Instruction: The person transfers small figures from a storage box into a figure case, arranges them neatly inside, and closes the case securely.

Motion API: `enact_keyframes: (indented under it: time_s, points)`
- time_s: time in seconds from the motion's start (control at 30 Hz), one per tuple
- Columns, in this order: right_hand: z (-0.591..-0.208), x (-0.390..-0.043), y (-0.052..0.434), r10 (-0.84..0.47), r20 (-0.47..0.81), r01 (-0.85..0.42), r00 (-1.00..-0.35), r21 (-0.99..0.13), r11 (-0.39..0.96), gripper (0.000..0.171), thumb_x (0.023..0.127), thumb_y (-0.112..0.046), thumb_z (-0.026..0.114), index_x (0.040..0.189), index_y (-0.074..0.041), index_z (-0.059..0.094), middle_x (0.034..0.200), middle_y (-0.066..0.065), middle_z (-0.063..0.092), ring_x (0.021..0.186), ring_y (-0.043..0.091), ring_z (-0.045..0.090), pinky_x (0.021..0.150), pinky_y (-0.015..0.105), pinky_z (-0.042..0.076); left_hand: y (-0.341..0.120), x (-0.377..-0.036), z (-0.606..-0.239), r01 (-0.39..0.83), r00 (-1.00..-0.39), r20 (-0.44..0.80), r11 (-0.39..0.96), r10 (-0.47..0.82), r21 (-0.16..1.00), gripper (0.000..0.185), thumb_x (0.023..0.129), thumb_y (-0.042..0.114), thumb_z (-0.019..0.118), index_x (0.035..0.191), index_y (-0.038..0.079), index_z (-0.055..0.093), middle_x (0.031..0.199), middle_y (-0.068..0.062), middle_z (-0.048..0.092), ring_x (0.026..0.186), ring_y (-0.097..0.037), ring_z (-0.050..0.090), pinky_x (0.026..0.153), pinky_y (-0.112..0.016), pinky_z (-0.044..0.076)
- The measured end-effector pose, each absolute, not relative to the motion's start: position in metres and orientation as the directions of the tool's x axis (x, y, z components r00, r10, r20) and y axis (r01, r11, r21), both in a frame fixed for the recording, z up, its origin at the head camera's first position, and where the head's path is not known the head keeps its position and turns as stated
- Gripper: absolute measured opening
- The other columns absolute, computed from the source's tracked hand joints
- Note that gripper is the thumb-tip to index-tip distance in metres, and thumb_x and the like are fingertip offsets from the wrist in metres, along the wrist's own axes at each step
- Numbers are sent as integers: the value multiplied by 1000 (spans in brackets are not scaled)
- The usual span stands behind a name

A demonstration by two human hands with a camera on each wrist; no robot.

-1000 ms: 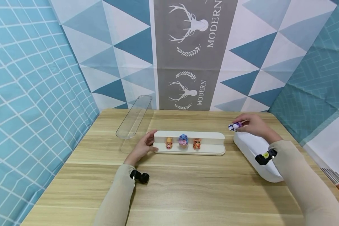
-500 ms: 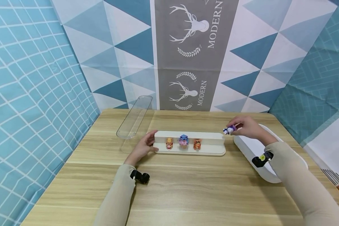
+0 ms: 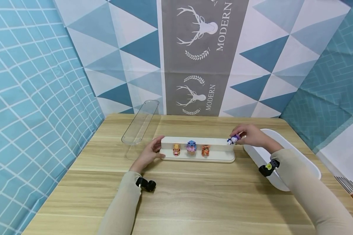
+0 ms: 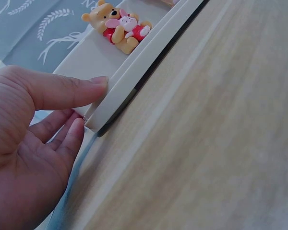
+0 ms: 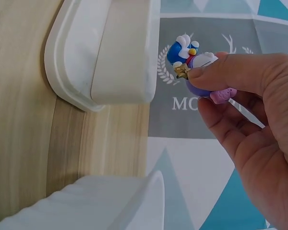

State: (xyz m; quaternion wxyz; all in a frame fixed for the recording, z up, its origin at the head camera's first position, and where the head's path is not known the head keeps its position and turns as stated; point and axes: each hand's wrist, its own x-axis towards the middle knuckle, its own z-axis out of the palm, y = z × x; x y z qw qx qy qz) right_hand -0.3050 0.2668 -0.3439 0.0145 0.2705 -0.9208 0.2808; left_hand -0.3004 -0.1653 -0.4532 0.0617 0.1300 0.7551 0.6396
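A white two-step display stand (image 3: 217, 143) (image 4: 116, 91) (image 5: 120, 52) lies across the middle of the wooden table. On its lower step stand three small figurines: a yellow bear (image 3: 176, 149) (image 4: 116, 28), a blue one (image 3: 191, 146) and an orange tiger (image 3: 205, 150). My left hand (image 3: 148, 154) (image 4: 43, 143) rests against the stand's left end, thumb on the front edge, fingers straight. My right hand (image 3: 251, 135) (image 5: 249, 124) pinches a small blue-and-white figurine (image 3: 233, 139) (image 5: 189, 60) just over the stand's right end.
A clear plastic cover (image 3: 139, 122) lies at the back left of the table. A white oval tray (image 3: 294, 156) (image 5: 105, 203) sits at the right under my right forearm. Patterned cloth backdrops close in the table on three sides.
My right hand has carried the blue-and-white figurine leftward from over the white tray to the stand's right end. The left hand has stayed at the stand's left end.
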Motion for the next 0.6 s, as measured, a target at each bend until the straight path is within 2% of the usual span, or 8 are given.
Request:
enact_keyframes:
  time_s: [0.3,0.5,0.6]
  points:
    - [-349,-306,259,-522,156,-521,-839,-510,685,27,75,8,79,98,-6,78,102,8,69,87,22,60,81,42,59,-165,-302,-455,103,-960,61,141,275,985,88,77,-24,65,154,2,32,148,-27,41,138,-40,38,117,-46,31]
    - [-350,-306,254,-559,135,-539,-818,-518,665,26,76,8,78,98,-5,77,103,10,69,87,22,61,82,45,59,-166,-304,-453,100,-959,56,147,279,984,87,76,-26,63,153,-3,30,147,-31,39,137,-44,37,117,-49,30]
    - [-350,-305,252,-578,130,-553,-806,-517,654,25,77,8,78,98,-4,77,102,9,69,87,22,62,82,44,59,-165,-304,-453,97,-960,53,149,274,984,87,77,-26,63,153,-2,31,147,-30,40,137,-43,38,117,-48,31]
